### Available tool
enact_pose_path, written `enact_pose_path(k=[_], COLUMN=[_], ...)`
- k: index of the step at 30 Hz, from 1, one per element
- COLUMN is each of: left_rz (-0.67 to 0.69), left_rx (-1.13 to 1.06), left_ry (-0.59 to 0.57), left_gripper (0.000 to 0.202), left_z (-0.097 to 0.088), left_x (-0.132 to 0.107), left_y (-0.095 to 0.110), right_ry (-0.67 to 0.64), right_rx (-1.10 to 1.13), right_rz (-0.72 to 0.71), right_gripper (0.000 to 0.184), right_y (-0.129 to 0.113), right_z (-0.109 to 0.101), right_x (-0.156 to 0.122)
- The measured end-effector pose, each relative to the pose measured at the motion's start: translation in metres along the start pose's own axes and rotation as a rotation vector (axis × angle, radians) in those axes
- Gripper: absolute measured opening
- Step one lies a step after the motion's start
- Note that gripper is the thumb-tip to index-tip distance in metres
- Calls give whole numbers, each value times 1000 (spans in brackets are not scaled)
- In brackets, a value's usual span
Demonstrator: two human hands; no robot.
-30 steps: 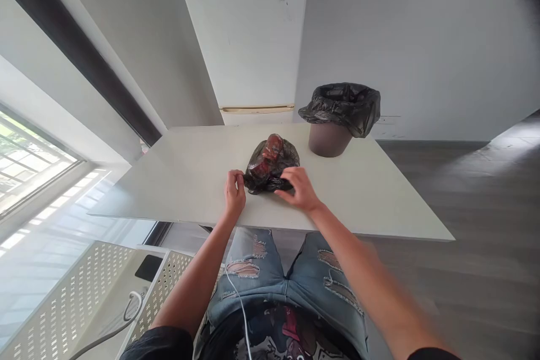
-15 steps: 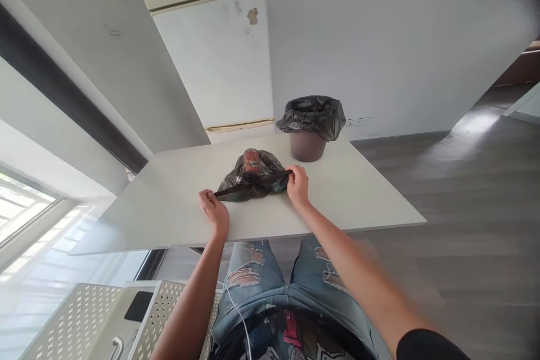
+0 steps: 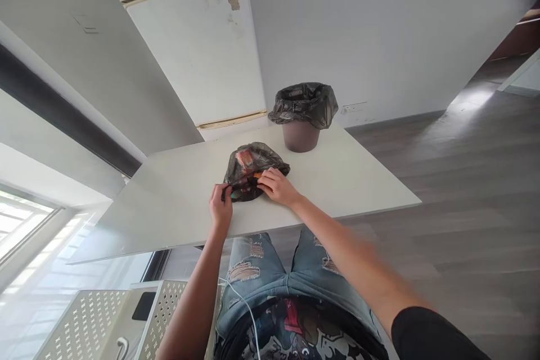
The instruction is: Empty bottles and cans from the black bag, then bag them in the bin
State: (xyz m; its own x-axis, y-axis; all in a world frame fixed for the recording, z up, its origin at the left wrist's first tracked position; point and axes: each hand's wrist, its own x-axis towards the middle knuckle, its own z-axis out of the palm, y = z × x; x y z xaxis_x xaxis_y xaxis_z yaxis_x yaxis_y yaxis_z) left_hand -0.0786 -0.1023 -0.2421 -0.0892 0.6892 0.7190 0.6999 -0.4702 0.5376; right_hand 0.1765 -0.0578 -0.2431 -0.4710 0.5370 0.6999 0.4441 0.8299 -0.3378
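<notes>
A thin black plastic bag [image 3: 264, 156] lies on the white table [image 3: 177, 208], with red, orange and green items showing through it or at its mouth. My left hand [image 3: 221, 202] is closed on the bag's near left edge. My right hand [image 3: 276, 184] pinches the bag's rim near its middle, palm down, beside an orange bit. What exactly lies inside the bag I cannot make out. Behind it to the right stands a brown trash bin [image 3: 300, 136], lined with another black bag [image 3: 323, 109] folded over its rim.
A white refrigerator [image 3: 198, 50] stands against the grey wall behind the table. At the lower left is a white perforated basket [image 3: 93, 320] with a dark flat object [image 3: 144, 306] by it. A white cable [image 3: 242, 301] hangs in front of my body.
My hands have come closer together. The right one has moved left along the bag's rim, and the stretched edge has slackened and bunched, showing coloured contents. The view has shifted slightly.
</notes>
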Motion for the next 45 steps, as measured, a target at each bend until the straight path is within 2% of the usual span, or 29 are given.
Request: enact_pose_path(k=[4, 6, 8, 11, 13, 18, 23, 25, 28, 29, 30, 35, 37, 40, 43, 45], left_rz=[-137, -188, -211, -221, -232, -202, -211, -227, -218, -209, -203, -236, -272, -357, -515, -641], left_rx=[38, 39, 29, 10, 6, 20, 38, 36, 25, 20, 15, 0, 7, 8, -33, -83], left_ry=[229, 309, 325, 298, 304, 326, 280, 288, 279, 276, 278, 382, 458, 590, 720, 802], left_gripper=[20, 23, 27, 31, 33, 38, 44, 45, 46, 46, 46, 40, 37, 31, 26, 24], left_z=[-5, -6, -7, -7, -7, -7, -6, -5, -5, -5, -5, -7, -9, -14, -17, -18], left_x=[-1, 0, 1, 2, 1, -1, -1, -1, -2, -2, -3, -2, 0, 1, 2, 4], left_y=[0, 1, 2, 4, 5, 6, 6, 5, 4, 3, 3, 2, 1, -9, -28, -40], right_ry=[143, 194, 133, -40, -42, 242, 400, 344, 13, -71, -114, -167, -92, 184, 433, 531], right_rx=[22, 29, 0, -59, -81, -112, -132, -84, 21, 20, -3, -103, -84, -24, 55, 94], right_rz=[144, 177, 122, 16, 36, 275, 383, 275, -64, -131, -149, -34, 10, 133, 231, 279], right_gripper=[35, 32, 23, 18, 22, 22, 22, 18, 13, 15, 19, 29, 26, 16, 14, 17], right_y=[8, 7, 4, 0, -1, 8, 8, 2, -11, -14, -17, -11, -6, -4, -5, -5], right_z=[-2, -7, -9, -7, -3, -1, -5, -4, 0, 3, 5, 8, 3, -5, -13, -16], right_x=[-1, -2, -2, -1, 0, -2, -5, -4, -2, -1, -1, -5, -7, -7, -5, -5])
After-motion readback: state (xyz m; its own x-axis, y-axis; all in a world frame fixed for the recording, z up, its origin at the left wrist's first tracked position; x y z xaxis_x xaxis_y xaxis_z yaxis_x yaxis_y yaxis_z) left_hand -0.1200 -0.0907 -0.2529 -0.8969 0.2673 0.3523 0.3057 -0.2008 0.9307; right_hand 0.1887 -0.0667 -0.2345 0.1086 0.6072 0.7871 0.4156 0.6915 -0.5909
